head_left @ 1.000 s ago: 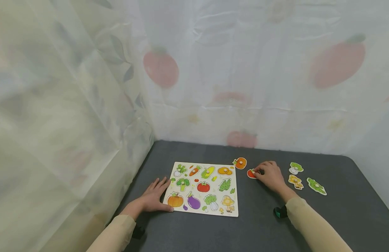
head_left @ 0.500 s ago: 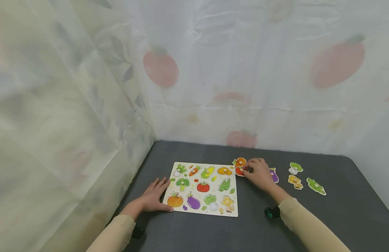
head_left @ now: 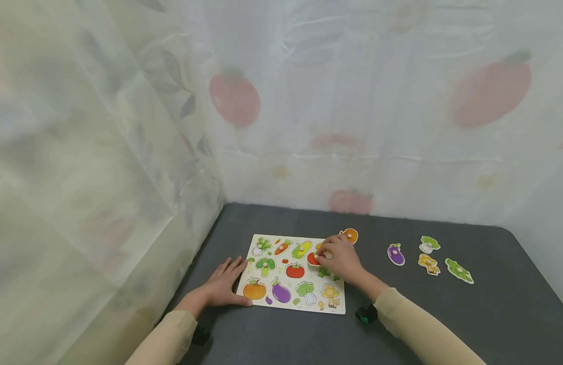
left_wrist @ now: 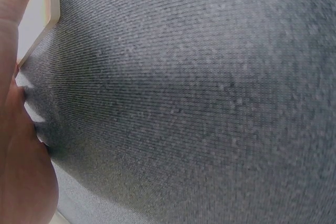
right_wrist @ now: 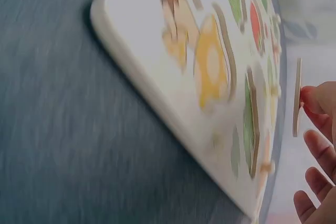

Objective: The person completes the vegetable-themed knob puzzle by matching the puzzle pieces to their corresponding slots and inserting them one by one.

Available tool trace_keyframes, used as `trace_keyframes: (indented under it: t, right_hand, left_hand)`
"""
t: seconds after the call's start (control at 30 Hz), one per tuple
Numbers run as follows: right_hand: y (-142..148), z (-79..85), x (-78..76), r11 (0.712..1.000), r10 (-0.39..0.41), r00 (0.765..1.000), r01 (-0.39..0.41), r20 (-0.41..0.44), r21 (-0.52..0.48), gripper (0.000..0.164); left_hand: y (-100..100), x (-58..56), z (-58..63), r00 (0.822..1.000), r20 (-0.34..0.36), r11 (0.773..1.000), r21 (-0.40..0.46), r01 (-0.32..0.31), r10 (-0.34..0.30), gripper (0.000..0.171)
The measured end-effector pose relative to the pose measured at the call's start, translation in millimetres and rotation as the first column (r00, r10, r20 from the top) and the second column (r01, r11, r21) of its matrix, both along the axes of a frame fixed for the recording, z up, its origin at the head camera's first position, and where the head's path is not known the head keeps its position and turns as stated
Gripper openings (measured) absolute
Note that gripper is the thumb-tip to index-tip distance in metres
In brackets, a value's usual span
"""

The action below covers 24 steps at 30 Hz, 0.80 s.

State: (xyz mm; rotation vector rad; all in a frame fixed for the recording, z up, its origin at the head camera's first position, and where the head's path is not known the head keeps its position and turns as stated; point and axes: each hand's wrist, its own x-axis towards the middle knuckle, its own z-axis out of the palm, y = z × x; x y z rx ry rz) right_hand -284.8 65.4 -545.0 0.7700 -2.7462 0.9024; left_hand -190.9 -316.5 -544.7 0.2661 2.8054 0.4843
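Observation:
In the head view a white vegetable puzzle board point(head_left: 338, 310) lies on the dark table. My left hand point(head_left: 223, 285) rests on its left edge, fingers spread and thumb at the near corner. My right hand point(head_left: 342, 258) pinches a red tomato puzzle piece point(head_left: 312, 259) over the upper right of the board. The right wrist view shows this piece point(right_wrist: 297, 98) edge-on, raised clear of the board, between thumb and fingertips. A printed tomato recess point(head_left: 295, 270) lies just left of the held piece. Knobbed pieces such as the carrot point(head_left: 281, 248) and broccoli point(head_left: 265, 266) sit in the board.
A pumpkin piece point(head_left: 351, 235) lies beyond the board's far right corner, partly behind my right hand. Farther right lie loose eggplant point(head_left: 395, 254), cabbage point(head_left: 429, 245), mushroom point(head_left: 429, 263) and pea pod point(head_left: 459, 271) pieces. Curtains point(head_left: 281, 101) hang behind and left of the table.
My right hand has carried the tomato piece leftward from the table to over the board, uncovering the eggplant piece. The left hand has stayed on the board's edge.

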Motion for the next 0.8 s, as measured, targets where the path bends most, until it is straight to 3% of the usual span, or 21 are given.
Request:
trace_keyframes:
  t: [0.37, 0.8]
  right_hand:
    - [-37, -12.6, 10.3, 0.999, 0.032, 0.999, -0.033, 0.017, 0.039, 0.011]
    - [-56, -20.3, 15.1, 0.994, 0.035, 0.999, -0.033, -0.016, 0.100, 0.011]
  left_hand:
    - [0, 1.3, -0.6, 1.000, -0.006, 1.000, -0.004, 0.000, -0.001, 0.124]
    - [-1, 1.2, -1.9, 1.000, -0.012, 1.000, 0.018, 0.013, -0.013, 0.124]
